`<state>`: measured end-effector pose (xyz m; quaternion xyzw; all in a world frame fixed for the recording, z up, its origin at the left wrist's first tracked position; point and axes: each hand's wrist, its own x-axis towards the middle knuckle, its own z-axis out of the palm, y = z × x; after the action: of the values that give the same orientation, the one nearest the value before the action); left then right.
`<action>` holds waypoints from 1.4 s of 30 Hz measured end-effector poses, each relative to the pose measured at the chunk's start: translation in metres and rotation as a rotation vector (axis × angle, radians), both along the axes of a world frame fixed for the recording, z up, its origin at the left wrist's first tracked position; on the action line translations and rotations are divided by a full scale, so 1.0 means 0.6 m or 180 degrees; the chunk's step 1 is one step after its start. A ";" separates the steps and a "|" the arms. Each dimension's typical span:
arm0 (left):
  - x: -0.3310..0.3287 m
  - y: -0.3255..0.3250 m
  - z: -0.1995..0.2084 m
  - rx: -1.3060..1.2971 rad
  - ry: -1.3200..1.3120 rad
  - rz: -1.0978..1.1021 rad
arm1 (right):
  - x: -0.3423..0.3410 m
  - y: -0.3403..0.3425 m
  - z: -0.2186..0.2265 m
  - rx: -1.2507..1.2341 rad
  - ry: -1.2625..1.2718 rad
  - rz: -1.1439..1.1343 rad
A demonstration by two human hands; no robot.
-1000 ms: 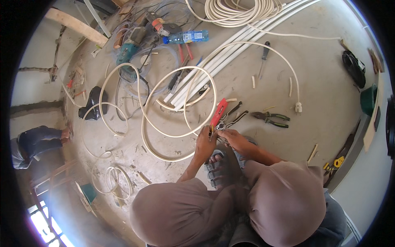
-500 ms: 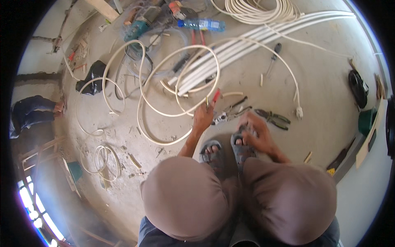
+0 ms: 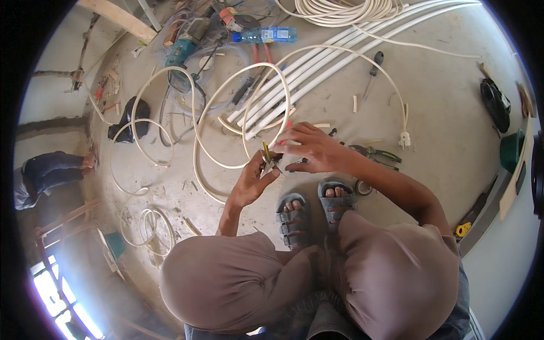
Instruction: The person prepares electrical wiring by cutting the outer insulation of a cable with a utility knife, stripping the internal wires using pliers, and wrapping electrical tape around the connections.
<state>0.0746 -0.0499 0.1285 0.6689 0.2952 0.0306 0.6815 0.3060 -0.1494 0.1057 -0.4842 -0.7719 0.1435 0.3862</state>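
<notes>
My left hand (image 3: 249,182) is closed around a yellow-green wire (image 3: 266,151), with a small metallic thing (image 3: 276,165) beside its thumb. Close against it from the right comes my right hand (image 3: 314,148), its fingers bent and pinched. Bits of red show at those fingertips; what they belong to is mostly hidden. A long white cable (image 3: 238,72) loops over the floor just beyond both hands, and a white plug (image 3: 404,140) ends one run of it. Green-and-black pliers (image 3: 377,154) lie right of my right hand.
White pipes (image 3: 317,71) and a coil of cable (image 3: 351,11) lie ahead. A teal power tool (image 3: 182,50), a plastic bottle (image 3: 264,35) and a screwdriver (image 3: 374,69) are around them. A grey ring (image 3: 363,188) sits by my right foot; another person (image 3: 51,173) is at far left.
My right hand has moved up and left from near my right foot to meet my left hand. The left hand has shifted down and left, still closed. The view has shifted slightly.
</notes>
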 end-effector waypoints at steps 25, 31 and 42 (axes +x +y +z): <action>0.017 0.025 -0.014 -0.0844 -0.0365 -0.0391 | -0.012 0.037 0.072 -0.0648 -0.0031 0.0318; 0.025 0.026 -0.041 -0.0626 -0.0422 -0.0052 | -0.018 -0.036 0.050 -0.0439 0.0009 -0.0275; 0.048 0.008 -0.046 -0.0608 -0.0658 -0.0020 | -0.052 -0.039 0.050 -0.1248 0.1275 -0.1125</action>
<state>0.1032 -0.0450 0.1009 0.5952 0.2229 0.0689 0.7689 0.2749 -0.1730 0.1357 -0.6379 -0.5424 0.3124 0.4487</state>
